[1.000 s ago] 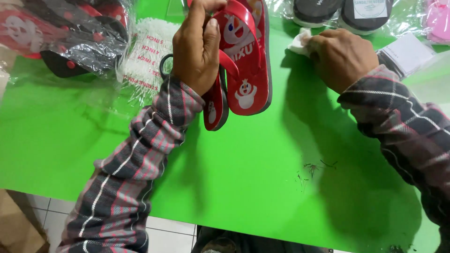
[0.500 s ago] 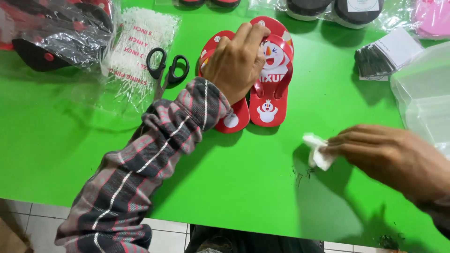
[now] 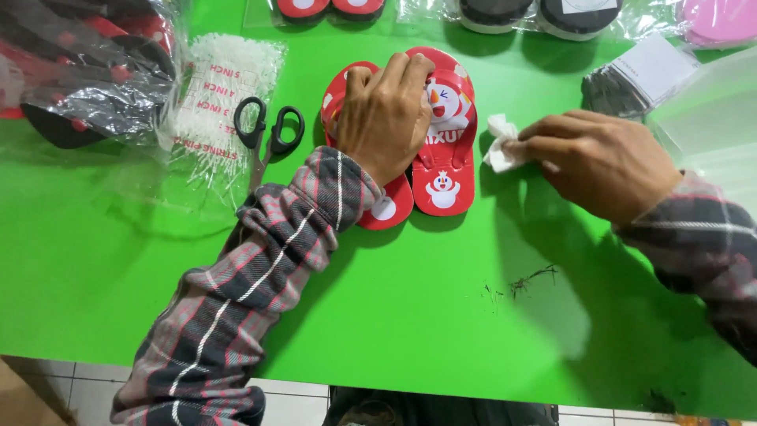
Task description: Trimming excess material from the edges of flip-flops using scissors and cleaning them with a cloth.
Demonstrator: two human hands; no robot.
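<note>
Nearest the camera: bare green table [image 3: 410,331] with a scatter of dark debris [image 3: 530,280] on it, plaid sleeves coming in from both sides. Change since a second ago: the pair of red flip-flops [image 3: 443,158] is no longer lifted, it now lies flat on the table, soles up, side by side. Left hand [image 3: 384,118] presses down on top of them, palm flat, fingers spread over the straps — a hold-down, not a pinch. Right hand [image 3: 603,162] has come back from low on the table to just beside the right sandal, fingers pinched narrow on a small white wad [image 3: 499,142], probably tissue or cloth, hard to tell at this size. Reads as: pair is pinned, the wad is at its edge, so wiping looks to be the step in hand. Left of the sandals: black-handled scissors [image 3: 268,134] on a clear bag of white ties [image 3: 217,102]. Far edge: more bagged sandals [image 3: 79,63] and dark soles [image 3: 536,12].
</note>
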